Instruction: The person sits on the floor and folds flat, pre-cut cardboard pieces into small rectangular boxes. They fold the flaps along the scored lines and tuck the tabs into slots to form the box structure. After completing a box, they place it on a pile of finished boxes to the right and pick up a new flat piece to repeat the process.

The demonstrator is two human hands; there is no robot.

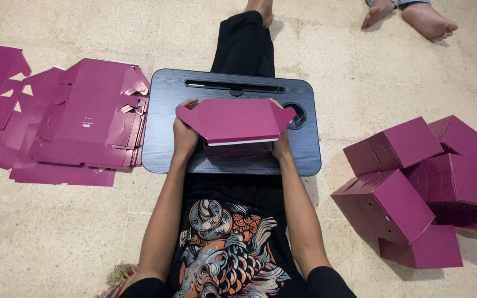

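Here, the dark lap desk [161, 149] is serving as the landmark: it is lying across the seated person's legs on the speckled floor [360, 77], giving a flat work surface close to the body.

To the left of the lap desk, a spread stack of flat magenta carton blanks [78, 124] is lying unfolded, its edge touching or just beside the desk's left edge, so it appears to be sitting within reach of the left arm. To the right of the lap desk, well apart from it, a pile of assembled magenta boxes [415, 187] is resting at mixed angles, seemingly kept clear of the work surface.

Over the middle of the lap desk, the partly folded magenta carton [230, 118] is being held just above or against the surface; contact with the desk cannot be confirmed. Its long axis is running left to right, parallel to the desk's long edge. Its broad face is pointing up toward the camera, and its side flaps are projecting outward at both ends.

The left hand [185, 132] is gripping the carton's left end, thumb on top, fingers curled beneath. The right hand [280, 144] is gripping the right end; its fingers are mostly hidden behind the carton, so their spread cannot be told.

Beyond the lap desk's far right corner, another person's bare feet [409, 15] are resting on the floor.
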